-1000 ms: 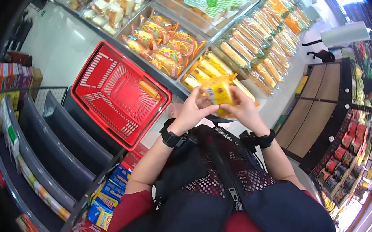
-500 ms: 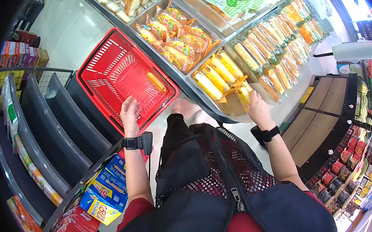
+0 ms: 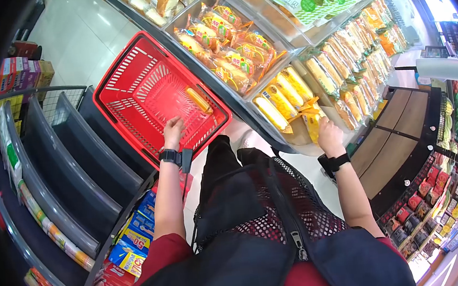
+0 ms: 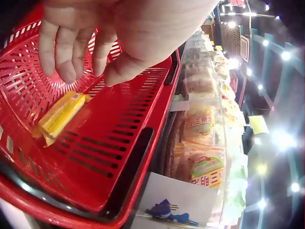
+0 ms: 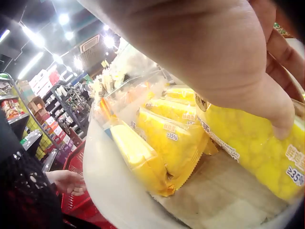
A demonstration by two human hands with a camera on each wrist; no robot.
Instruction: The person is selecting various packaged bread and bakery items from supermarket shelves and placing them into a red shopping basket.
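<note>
Your R hand [image 3: 331, 137], at 1 o'clock, grips a yellow, clear-film-wrapped oblong packet [image 5: 252, 138], thumb pressed on its near face; how the fingertips sit behind isn't clear. The packet is over a clear-walled bin w/ a brown base [image 5: 200, 191], just beside the row of matching yellow packets [image 3: 288, 86] at 12 to 1 o'clock. Can't tell if its lower end touches the base. Your L hand [image 3: 173, 131], at 11 o'clock, is released: nothing in that grip, fingers loose over the slotted red plastic basket [image 4: 95, 193], where a smaller-looking yellow-wrapped packet [image 4: 61, 117] lies low inside, apart from the fingers.

Handling, my guess: light, soft, squashes easily, prob. cake or bread; film looks slick & crinkly, so it could slide or dent under a hard pinch. Best hold: round mid-body, thumb one side, fingers the other, low pressure; the crimped end seal is OK for a quick lift but may tear.

Bin sits on the grey-edged display desk [image 3: 218, 78], running from 11 o'clock to 1, w/ more wrapped bread [image 3: 228, 69] at 12. Room: shop aisle, glossy pale tile floor [image 3: 77, 28] at 10, dark curved shelves [image 3: 52, 175] at 9, wood-topped stand [image 3: 392, 145] at 2, bright ceiling lights [image 5: 31, 36] overhead; glare on film.
</note>
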